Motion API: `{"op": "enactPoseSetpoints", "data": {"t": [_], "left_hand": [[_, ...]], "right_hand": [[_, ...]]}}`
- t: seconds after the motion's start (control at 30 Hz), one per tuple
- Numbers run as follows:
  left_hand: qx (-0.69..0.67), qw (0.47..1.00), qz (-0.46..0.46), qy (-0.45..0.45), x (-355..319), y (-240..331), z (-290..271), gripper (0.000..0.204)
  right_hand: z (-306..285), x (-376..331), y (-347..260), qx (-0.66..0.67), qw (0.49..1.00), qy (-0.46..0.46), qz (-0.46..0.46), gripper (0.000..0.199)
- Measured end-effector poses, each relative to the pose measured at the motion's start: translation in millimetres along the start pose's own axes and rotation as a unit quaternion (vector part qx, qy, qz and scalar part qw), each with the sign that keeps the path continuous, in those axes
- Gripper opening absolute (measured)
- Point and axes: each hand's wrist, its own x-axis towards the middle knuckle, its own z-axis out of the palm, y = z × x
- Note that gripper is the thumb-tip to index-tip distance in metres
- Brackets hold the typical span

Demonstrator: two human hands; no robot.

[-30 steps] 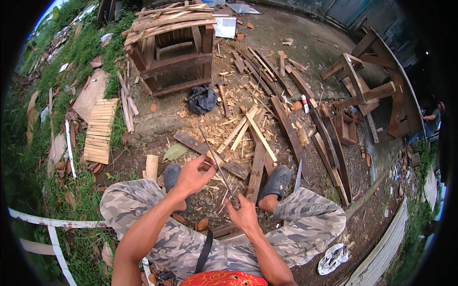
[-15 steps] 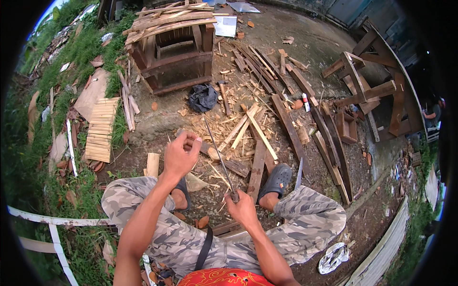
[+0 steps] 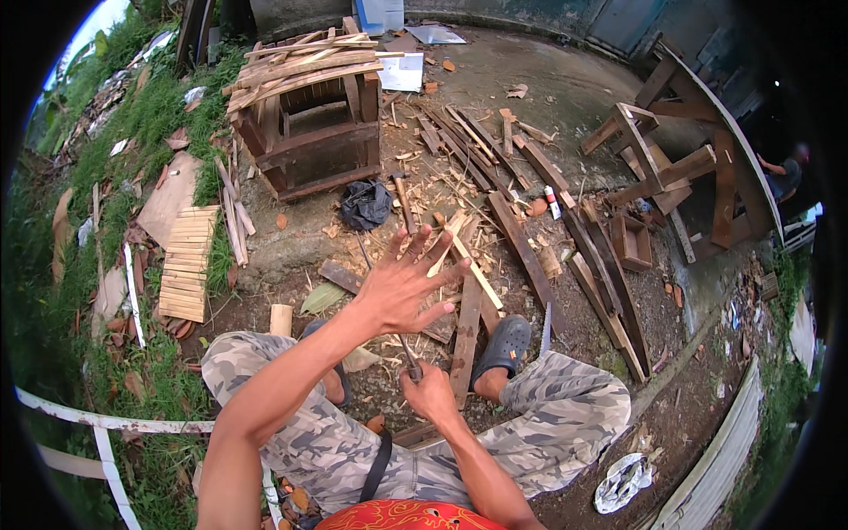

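My right hand (image 3: 433, 395) is closed around the handle of a long, thin-bladed knife (image 3: 409, 353), which points away from me and looks narrow, as if seen edge-on. Over the middle of that blade my left hand (image 3: 402, 287) is spread with its fingers apart, holding nothing and hiding part of the blade. I cannot tell whether it touches the blade. Beyond the fingers lie pale split wood strips (image 3: 481, 278) among shavings. A dark plank (image 3: 466, 340) lies between my feet. To the left is a short pale wooden block (image 3: 281, 320).
A hammer (image 3: 405, 203) lies beside a black plastic bag (image 3: 366, 205). Behind stands a wooden frame (image 3: 318, 146) with strips on top. Long dark boards (image 3: 526, 234) and a saw (image 3: 546, 329) are on the right. At the far right edge, a person (image 3: 786, 177) is visible.
My left hand has opened from a pinch and moved right, across the blade. My right hand with the knife has shifted slightly left and down. The view has tilted a little.
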Motion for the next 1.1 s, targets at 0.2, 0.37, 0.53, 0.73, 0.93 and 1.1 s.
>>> {"op": "enactPoseSetpoints", "data": {"t": [0.2,0.37,0.53,0.73,0.93,1.1], "left_hand": [[-0.055,0.992,-0.021,0.108,6.3,-15.1,-6.3,0.072],[-0.052,0.996,-0.031,0.06,-5.2,-29.9,10.7,0.072],[-0.071,0.989,-0.077,-0.102,-10.3,-46.6,37.5,0.07],[-0.129,0.968,-0.103,0.187,1.0,-79.7,-12.9,0.072],[-0.214,0.917,-0.192,0.275,-46.6,-96.5,-58.9,0.07],[-0.275,0.889,-0.322,0.173,-71.0,-91.4,-32.8,0.043]], "right_hand": [[0.3,1.4,-6.6,0.01,0.999,-0.029,0.011,0.029],[1.3,3.2,-6.5,0.02,1.0,-0.007,-0.009,0.029],[4.1,9.2,-2.8,-0.02,1.0,-0.005,-0.02,0.03],[-25.8,1.7,-41.5,-0.026,1.0,0.003,-0.005,0.034],[-48.6,-10.0,-51.7,-0.041,0.998,0.016,-0.042,0.032],[18.5,67.4,-39.3,-0.046,0.999,0.01,-0.003,0.027]]}}
